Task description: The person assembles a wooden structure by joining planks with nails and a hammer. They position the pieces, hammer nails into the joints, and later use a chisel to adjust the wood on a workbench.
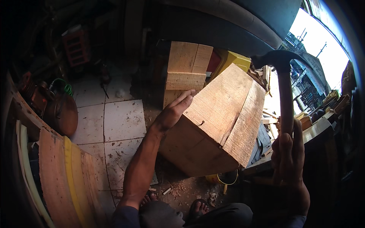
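Note:
In front of me sits a wooden box (pixel 228 102) of rough, pale planks, tilted in view, with a seam running across its upper face. A small nail (pixel 202 122) sticks up, apparently bent, near the face's near edge. My left hand (pixel 173 114) is at the box's left edge, holding it with the thumb by the upper face; some fingers are partly hidden. Raised on the right, well above the box, my right hand (pixel 289 154) is closed round the handle of a claw hammer (pixel 285 95). Its head is up, clear of the wood.
Behind the box stands another plank piece (pixel 184 64) beside a yellow container (pixel 234 62). Curved boards (pixel 57 171) lean at the lower left, below a round brown object (pixel 62 116). White tiles (pixel 123 121) cover part of the floor; wood shavings (pixel 176 192) lie near my feet.

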{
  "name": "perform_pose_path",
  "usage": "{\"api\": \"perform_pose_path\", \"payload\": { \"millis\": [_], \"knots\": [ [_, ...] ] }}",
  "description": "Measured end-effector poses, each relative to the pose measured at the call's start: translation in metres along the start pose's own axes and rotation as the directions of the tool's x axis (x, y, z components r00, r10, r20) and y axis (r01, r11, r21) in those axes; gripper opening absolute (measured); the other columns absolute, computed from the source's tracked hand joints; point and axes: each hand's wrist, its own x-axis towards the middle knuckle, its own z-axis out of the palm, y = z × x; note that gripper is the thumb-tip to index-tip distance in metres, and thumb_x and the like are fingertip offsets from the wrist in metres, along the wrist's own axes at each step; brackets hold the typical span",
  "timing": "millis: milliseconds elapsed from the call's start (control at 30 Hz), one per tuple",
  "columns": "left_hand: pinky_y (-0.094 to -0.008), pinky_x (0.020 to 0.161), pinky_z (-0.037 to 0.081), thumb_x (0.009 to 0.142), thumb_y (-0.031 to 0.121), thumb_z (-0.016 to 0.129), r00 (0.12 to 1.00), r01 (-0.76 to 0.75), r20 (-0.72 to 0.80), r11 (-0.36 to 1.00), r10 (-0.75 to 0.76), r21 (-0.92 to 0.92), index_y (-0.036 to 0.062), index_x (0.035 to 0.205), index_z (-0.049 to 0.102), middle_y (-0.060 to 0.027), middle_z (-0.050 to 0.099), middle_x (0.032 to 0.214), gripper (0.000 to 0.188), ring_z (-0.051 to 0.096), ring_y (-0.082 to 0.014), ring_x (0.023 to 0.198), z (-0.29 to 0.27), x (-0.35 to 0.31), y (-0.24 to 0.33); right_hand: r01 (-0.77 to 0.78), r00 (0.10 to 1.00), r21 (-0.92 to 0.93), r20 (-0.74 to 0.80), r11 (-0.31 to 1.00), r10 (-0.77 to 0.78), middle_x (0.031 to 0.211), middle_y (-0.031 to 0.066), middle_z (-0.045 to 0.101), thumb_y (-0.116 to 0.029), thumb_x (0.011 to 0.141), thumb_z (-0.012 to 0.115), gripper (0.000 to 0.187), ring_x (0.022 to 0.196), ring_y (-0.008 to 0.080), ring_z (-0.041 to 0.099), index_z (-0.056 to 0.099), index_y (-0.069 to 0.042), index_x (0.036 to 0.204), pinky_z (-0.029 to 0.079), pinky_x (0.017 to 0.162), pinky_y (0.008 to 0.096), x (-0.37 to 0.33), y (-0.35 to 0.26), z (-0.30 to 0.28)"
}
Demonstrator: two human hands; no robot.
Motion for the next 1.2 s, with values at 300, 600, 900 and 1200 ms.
{"api": "perform_pose_path", "payload": {
  "millis": [300,600,900,1200],
  "knots": [
    [-0.0362,0.118,0.037,0.112,0.035,0.033,0.984,0.011,0.177,0.998,0.000,-0.063,-0.0052,0.153,0.039,-0.0184,0.051,0.150,0.058,0.048,-0.0242,0.140,-0.001,-0.007,0.018,-0.165,0.982,0.098,-0.070,0.981,0.173,0.075,0.0149,0.061,-0.025,0.104,0.058,0.036,0.053,0.0317,0.061,0.043,-0.007,0.132,0.047,0.050,0.0466,-0.004,-0.011,0.005],
    [-0.0360,0.118,0.036,0.111,0.035,0.033,0.983,0.026,0.185,0.992,-0.003,-0.124,-0.0051,0.153,0.039,-0.0184,0.050,0.151,0.058,0.048,-0.0244,0.140,0.014,0.002,0.014,-0.058,0.997,0.091,-0.041,0.994,0.061,0.074,0.0204,0.065,-0.022,0.103,0.059,0.036,0.063,0.0419,0.067,0.043,-0.005,0.130,0.048,0.057,0.0527,-0.012,0.006,-0.004],
    [-0.0364,0.119,0.036,0.111,0.033,0.032,0.978,0.025,0.210,0.987,0.009,-0.156,-0.0049,0.154,0.037,-0.0185,0.049,0.152,0.057,0.047,-0.0243,0.141,0.012,-0.002,0.019,-0.131,0.982,0.144,-0.120,0.981,0.148,0.077,0.0101,0.059,-0.031,0.106,0.054,0.032,0.050,0.0112,0.050,0.044,-0.004,0.120,0.040,0.044,0.0353,-0.013,-0.004,0.016],
    [-0.0353,0.118,0.036,0.111,0.032,0.032,0.978,-0.029,0.204,0.995,0.047,-0.093,-0.0038,0.155,0.037,-0.0180,0.050,0.151,0.057,0.048,-0.0236,0.140,0.012,0.007,0.007,0.004,0.986,0.126,-0.166,0.992,0.017,0.060,-0.0028,0.043,-0.042,0.108,0.049,0.034,0.045,0.0079,0.045,0.051,-0.008,0.112,0.035,0.039,0.0239,-0.011,0.009,0.002]
  ]
}}
